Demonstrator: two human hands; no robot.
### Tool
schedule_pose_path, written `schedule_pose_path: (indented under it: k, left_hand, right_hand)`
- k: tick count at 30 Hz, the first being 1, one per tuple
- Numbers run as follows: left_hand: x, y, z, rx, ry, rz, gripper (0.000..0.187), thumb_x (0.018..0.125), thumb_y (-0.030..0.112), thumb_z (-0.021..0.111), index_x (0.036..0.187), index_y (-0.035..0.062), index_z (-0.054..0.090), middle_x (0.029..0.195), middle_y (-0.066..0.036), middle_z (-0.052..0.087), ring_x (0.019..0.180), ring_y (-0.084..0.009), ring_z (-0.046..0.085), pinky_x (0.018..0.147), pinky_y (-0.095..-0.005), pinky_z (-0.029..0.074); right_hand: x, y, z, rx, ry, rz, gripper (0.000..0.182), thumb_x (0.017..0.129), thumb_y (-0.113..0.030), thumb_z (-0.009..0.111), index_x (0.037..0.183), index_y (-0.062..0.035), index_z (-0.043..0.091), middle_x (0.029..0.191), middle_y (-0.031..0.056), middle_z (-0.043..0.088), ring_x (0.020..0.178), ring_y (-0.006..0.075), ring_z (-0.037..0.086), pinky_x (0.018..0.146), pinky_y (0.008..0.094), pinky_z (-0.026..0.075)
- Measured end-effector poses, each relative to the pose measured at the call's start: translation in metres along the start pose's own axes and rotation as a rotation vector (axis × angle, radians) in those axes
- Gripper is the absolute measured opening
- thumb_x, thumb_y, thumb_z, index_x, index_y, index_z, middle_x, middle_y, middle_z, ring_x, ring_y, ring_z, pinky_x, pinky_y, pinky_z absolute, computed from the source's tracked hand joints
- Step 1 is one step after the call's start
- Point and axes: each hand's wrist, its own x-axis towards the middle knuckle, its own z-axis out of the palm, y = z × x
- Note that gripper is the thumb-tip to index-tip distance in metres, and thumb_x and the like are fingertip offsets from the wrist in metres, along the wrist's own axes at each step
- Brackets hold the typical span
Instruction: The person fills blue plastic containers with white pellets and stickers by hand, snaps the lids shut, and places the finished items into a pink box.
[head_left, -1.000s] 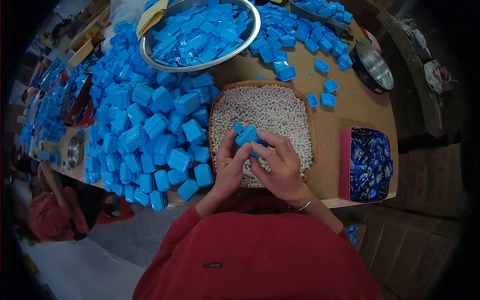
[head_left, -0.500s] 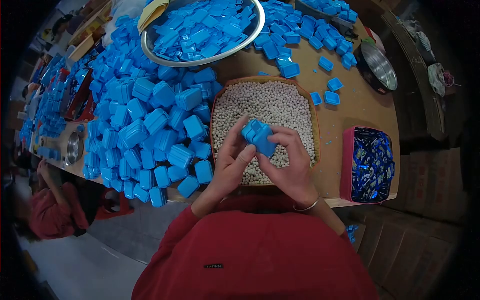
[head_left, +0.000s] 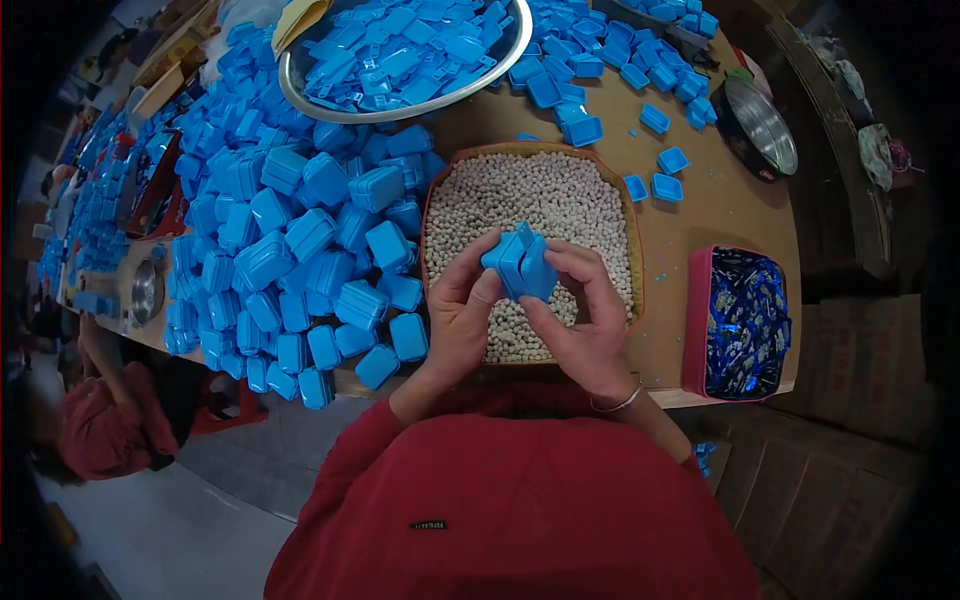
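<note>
Both hands hold one small blue plastic case (head_left: 519, 265) over a tray (head_left: 637, 235) full of pale round beads. My left hand (head_left: 464, 318) grips its left side between thumb and fingers. On the right side, my right hand (head_left: 588, 318) pinches it with thumb and fingertips. A gap shows between two parts of the case, with a small tab standing up at the top. A big heap of closed blue cases (head_left: 325, 179) lies left of the tray.
A metal bowl (head_left: 523, 45) of flat blue pieces stands behind. Open blue trays (head_left: 667, 187) lie at the back right, near a dark round pan (head_left: 760, 130). A pink-edged box (head_left: 697, 325) stands at right. Another person (head_left: 115, 420) is at far left.
The blue case has turned in my hands, and its parts now stand apart at the top. My right fingers have shifted along its side.
</note>
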Motion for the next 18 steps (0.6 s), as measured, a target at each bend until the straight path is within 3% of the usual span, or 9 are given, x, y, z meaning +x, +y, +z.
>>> schedule_pose_path:
  k: [3,5,8,10,16,18]
  left_hand:
    - [-0.002,0.001,0.005,-0.008,0.027,0.010,0.044,0.097,0.015,0.050,0.137,0.0024,0.039,0.133,-0.012,0.047,0.118,-0.0195,0.050,0.096,-0.0353,0.044]
    - [-0.002,0.006,0.008,-0.034,0.013,-0.011,0.046,0.096,0.018,0.053,0.137,0.0033,0.038,0.129,-0.009,0.049,0.114,-0.0154,0.050,0.094,-0.0310,0.044]
    - [0.001,0.009,0.014,0.070,-0.078,0.096,0.046,0.096,0.018,0.053,0.136,0.0043,0.036,0.130,-0.009,0.046,0.117,-0.0165,0.047,0.098,-0.0317,0.039]
    - [0.000,0.011,0.017,0.066,-0.054,0.037,0.044,0.096,0.020,0.053,0.134,0.0054,0.037,0.129,-0.010,0.046,0.117,-0.0171,0.046,0.099,-0.0316,0.038]
    - [0.002,0.003,0.007,-0.033,0.010,-0.099,0.041,0.097,0.023,0.050,0.132,0.0063,0.038,0.125,-0.013,0.051,0.113,-0.0190,0.051,0.095,-0.0331,0.042]
    - [0.006,0.007,0.005,-0.084,0.061,-0.123,0.042,0.098,0.029,0.048,0.132,0.0063,0.036,0.122,-0.015,0.053,0.110,-0.0226,0.055,0.092,-0.0360,0.046]
  right_hand:
    - [-0.002,0.003,0.002,-0.001,0.012,0.008,0.042,0.073,-0.003,0.073,0.112,-0.0034,0.056,0.116,0.0160,0.057,0.100,0.0259,0.060,0.080,0.0330,0.050]
    - [0.001,0.002,0.001,-0.108,-0.012,-0.077,0.043,0.071,-0.002,0.074,0.111,-0.0031,0.056,0.114,0.0164,0.057,0.099,0.0276,0.060,0.079,0.0340,0.050]
    - [0.000,-0.001,0.005,-0.258,-0.058,-0.224,0.045,0.068,-0.001,0.075,0.110,-0.0033,0.057,0.112,0.0168,0.057,0.097,0.0302,0.060,0.078,0.0361,0.051]
    - [-0.002,-0.001,0.007,-0.338,-0.068,-0.308,0.047,0.066,0.000,0.076,0.109,-0.0040,0.057,0.112,0.0161,0.056,0.094,0.0315,0.060,0.076,0.0378,0.051]
    - [0.001,-0.006,0.009,-0.333,-0.057,-0.248,0.042,0.069,-0.001,0.074,0.108,-0.0035,0.058,0.105,0.0131,0.058,0.090,0.0301,0.061,0.072,0.0360,0.052]
    - [-0.004,-0.004,0.006,-0.320,-0.100,-0.111,0.040,0.072,-0.002,0.073,0.109,-0.0034,0.058,0.100,0.0117,0.059,0.087,0.0281,0.062,0.070,0.0349,0.052]
